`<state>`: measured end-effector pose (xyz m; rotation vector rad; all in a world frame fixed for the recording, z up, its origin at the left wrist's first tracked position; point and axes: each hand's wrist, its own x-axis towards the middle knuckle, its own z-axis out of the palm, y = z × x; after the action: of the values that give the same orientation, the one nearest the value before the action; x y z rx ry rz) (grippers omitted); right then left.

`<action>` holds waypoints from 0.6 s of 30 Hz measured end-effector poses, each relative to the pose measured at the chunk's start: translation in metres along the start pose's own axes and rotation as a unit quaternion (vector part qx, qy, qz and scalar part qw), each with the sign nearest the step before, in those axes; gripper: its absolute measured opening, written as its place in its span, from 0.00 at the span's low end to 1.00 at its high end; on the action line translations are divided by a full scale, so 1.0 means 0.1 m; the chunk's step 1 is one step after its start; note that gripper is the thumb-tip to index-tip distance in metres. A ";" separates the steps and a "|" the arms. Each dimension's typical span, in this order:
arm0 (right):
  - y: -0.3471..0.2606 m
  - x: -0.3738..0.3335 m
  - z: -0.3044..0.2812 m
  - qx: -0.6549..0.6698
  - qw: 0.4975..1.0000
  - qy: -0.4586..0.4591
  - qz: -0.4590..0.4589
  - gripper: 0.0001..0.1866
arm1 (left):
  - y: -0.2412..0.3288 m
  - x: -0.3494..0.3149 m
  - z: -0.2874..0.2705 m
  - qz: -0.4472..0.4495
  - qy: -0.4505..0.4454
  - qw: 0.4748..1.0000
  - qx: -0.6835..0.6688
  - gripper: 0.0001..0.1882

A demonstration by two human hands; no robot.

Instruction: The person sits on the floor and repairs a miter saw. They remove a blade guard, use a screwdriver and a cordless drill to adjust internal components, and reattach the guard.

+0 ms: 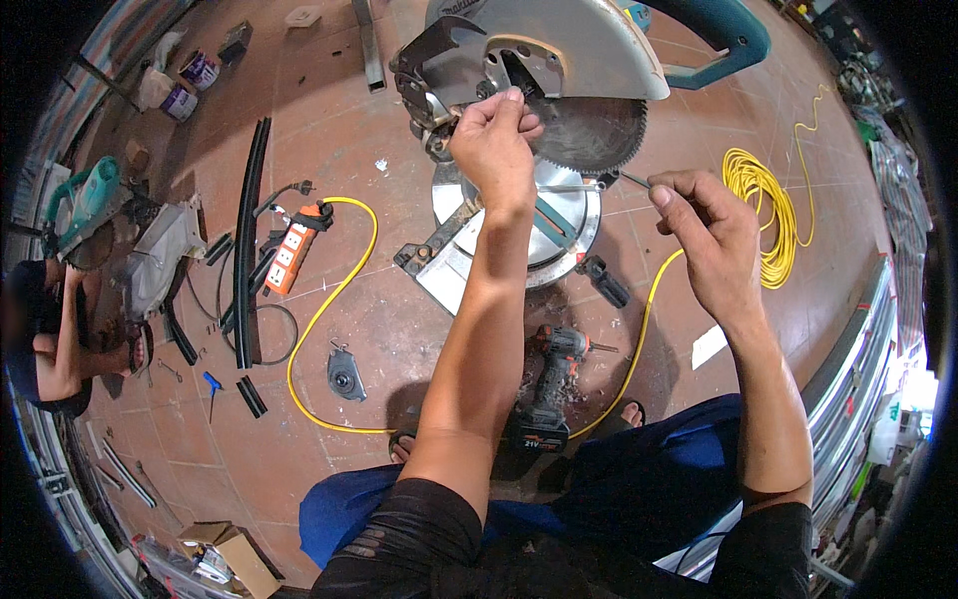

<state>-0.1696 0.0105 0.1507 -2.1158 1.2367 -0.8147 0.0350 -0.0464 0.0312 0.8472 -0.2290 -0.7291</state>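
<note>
A miter saw with a grey blade guard (pixel 599 50) and a toothed round blade (pixel 589 135) stands on the floor before me. My left hand (pixel 494 150) is raised in front of the blade's hub area, its fingers curled into a pinch. Whatever may be between those fingertips is too small to make out. To the right of the blade, my right hand (pixel 711 230) grips a thin dark metal rod (pixel 635 180), which points left toward the blade's lower edge. Below both hands lies the saw's round silver base (pixel 574 235).
A cordless drill (pixel 551 384) stands between my feet, near a loose metal cover plate (pixel 344 374). Yellow cable (pixel 758 220) lies coiled at right. An orange power strip (pixel 291 250) and black profiles (pixel 249 250) are at left, where another person (pixel 60 339) sits beside a second saw (pixel 90 210).
</note>
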 end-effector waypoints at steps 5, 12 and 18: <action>0.01 -0.01 0.00 0.012 1.000 -0.011 -0.003 0.13 | 0.03 -0.04 0.02 0.087 -0.006 0.986 0.140 0.07; -0.02 -0.04 -0.04 0.000 1.000 -0.026 0.000 0.13 | 0.05 -0.06 -0.05 0.191 -0.031 0.959 0.210 0.10; -0.06 -0.03 -0.05 0.000 0.999 -0.036 0.009 0.14 | 0.02 -0.04 0.00 0.133 -0.018 0.979 0.151 0.09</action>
<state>-0.1712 0.0153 0.1571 -2.1120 1.2156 -0.7254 0.0330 -0.0427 0.0329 1.0674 -0.4844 -0.4637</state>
